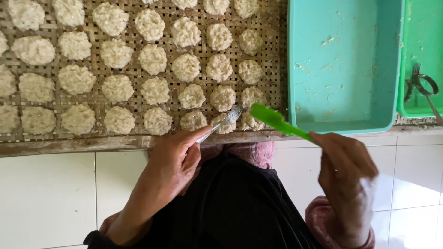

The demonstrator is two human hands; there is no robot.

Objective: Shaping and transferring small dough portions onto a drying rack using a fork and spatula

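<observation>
White floor tiles (46, 198) are showing below a woven bamboo tray (138, 99) of pale round rice cakes (154, 90). Left hand (173, 159) is gripping a metal fork (224, 122) touching the front-row cakes; right hand (346, 166) is clutching a green plastic spatula (277, 122) beside the turquoise tub (344, 64).

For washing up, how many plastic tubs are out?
2: a teal tub right of the woven tray, a green tub cut off at the right edge. Others may be out of view.
</observation>
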